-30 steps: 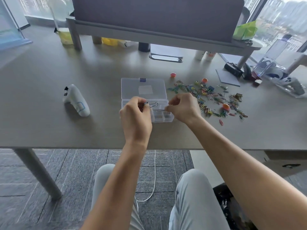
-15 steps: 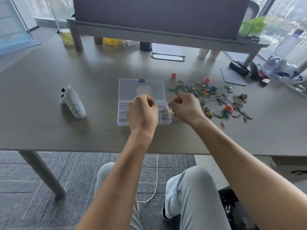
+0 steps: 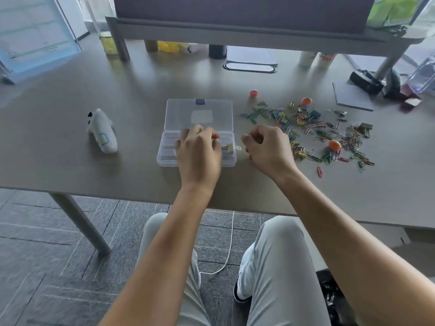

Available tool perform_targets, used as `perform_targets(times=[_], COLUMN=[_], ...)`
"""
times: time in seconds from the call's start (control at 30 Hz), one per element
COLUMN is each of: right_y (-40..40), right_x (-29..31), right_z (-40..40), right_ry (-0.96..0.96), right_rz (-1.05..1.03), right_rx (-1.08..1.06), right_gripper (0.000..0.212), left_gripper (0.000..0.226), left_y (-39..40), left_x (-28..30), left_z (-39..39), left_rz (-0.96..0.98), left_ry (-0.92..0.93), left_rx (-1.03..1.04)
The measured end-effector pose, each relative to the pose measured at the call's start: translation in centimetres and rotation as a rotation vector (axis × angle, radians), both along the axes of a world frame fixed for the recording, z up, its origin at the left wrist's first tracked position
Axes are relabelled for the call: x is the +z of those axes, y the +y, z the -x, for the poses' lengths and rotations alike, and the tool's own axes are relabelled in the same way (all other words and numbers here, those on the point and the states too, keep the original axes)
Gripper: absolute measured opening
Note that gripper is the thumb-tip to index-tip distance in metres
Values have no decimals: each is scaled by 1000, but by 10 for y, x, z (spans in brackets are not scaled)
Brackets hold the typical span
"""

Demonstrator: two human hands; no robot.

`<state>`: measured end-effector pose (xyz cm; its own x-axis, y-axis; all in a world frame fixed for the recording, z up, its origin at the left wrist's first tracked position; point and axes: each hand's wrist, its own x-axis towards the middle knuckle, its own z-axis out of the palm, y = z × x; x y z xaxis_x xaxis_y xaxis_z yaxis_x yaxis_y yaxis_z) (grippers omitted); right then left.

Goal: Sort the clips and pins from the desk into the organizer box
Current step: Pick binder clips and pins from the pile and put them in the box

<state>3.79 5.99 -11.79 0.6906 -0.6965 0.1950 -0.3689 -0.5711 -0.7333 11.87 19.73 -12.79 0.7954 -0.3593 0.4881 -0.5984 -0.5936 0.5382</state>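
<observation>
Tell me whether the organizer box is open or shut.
Open. The organizer box's clear lid lies flipped back flat on the desk, and the left hand reaches into the exposed compartments.

Bare table (image 3: 141, 175) left of organizer box (image 3: 169, 158); white controller (image 3: 102, 130) further left, clip pile (image 3: 329, 130) right.

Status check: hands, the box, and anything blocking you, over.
Left hand over the open organizer box, fingers at a gold binder clip in it. Right hand curled beside the box. Clip pile unsorted on the right; nothing blocking.
</observation>
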Motion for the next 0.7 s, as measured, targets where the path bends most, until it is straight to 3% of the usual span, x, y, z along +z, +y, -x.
perform_targets(times=[0.17,0.5,0.7], right_y=[3,3,-15], right_x=[3,2,11], right_z=[7,13,43], right_ry=[-4,14,88], right_rz=[66,129,249], right_rx=[99,130,33], right_gripper=[11,12,15], left_gripper=[15,25,31], left_y=[10,9,-15], left_x=[-5,3,29], left_z=[12,25,40], left_rz=[-119,-349,-311], left_ry=[-29,-31,27], left_rx=[-24,-13,-44])
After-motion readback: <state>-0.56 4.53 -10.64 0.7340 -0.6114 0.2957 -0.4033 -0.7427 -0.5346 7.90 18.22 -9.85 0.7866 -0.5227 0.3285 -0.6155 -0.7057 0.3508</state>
